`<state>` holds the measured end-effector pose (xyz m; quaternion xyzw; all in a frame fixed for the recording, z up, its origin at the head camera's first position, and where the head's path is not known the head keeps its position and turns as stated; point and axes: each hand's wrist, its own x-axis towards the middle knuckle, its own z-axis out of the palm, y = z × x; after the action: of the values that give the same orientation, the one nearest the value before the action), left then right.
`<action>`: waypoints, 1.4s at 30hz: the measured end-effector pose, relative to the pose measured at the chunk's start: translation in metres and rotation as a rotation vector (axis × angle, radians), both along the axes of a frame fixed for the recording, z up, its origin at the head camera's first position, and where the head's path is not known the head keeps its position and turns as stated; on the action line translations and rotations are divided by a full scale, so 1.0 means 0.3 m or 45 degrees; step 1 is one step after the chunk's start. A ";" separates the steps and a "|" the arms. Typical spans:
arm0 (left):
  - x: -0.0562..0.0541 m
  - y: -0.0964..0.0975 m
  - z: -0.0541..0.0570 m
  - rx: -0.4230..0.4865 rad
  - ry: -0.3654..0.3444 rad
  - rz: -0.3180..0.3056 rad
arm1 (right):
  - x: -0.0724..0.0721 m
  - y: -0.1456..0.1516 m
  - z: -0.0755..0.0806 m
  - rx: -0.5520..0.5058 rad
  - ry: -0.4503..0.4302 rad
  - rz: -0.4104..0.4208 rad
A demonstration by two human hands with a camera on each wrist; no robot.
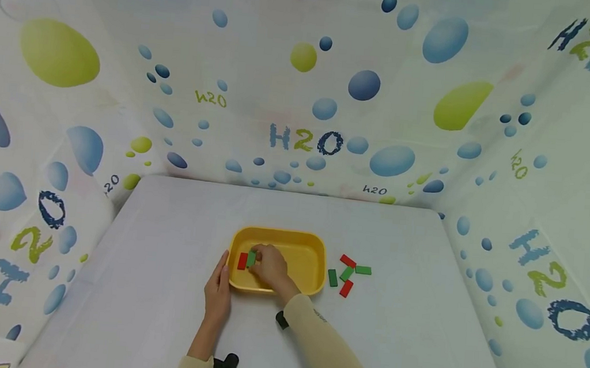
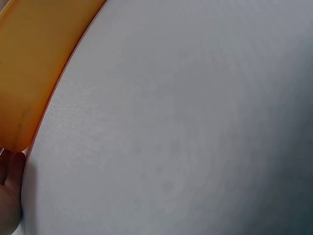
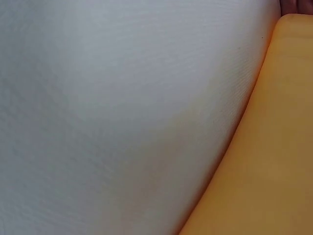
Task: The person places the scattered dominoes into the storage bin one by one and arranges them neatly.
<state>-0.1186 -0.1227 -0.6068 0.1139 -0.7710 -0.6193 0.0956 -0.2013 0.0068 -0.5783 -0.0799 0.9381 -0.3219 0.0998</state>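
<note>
A yellow tray (image 1: 298, 240) lies on the white table in the head view. My left hand (image 1: 218, 294) rests with fairly straight fingers against its left side; in the left wrist view the fingertips (image 2: 17, 164) touch the tray's corner. My right hand (image 1: 270, 266) reaches over the near rim into the left part of the tray. Its thumb and fingers pinch a green block (image 1: 251, 259), partly hidden by the hand. Just left of that block, a red block (image 1: 242, 261) lies inside the tray.
Several loose blocks lie on the table right of the tray, among them a dark green block (image 1: 332, 277) closest to it, a red block (image 1: 346, 288) and a green block (image 1: 363, 270). A patterned white cloth (image 1: 248, 111) surrounds the table (image 1: 398, 331) at the back and sides.
</note>
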 end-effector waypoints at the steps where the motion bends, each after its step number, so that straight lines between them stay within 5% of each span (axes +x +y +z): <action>1: 0.000 0.000 0.000 -0.001 -0.003 0.002 | 0.000 0.000 0.000 0.005 -0.004 0.005; 27: -0.003 -0.001 -0.005 -0.012 -0.009 0.004 | 0.000 -0.009 0.004 0.098 -0.042 0.034; 36: -0.003 0.003 -0.017 -0.051 0.055 0.026 | 0.006 -0.009 0.009 0.094 -0.037 0.029; 42: -0.003 0.000 -0.003 -0.020 -0.008 0.004 | 0.007 -0.012 0.013 0.097 -0.049 0.019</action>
<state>-0.1195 -0.1228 -0.6079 0.1163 -0.7759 -0.6128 0.0948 -0.1992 0.0033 -0.5744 -0.0769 0.9470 -0.2866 0.1231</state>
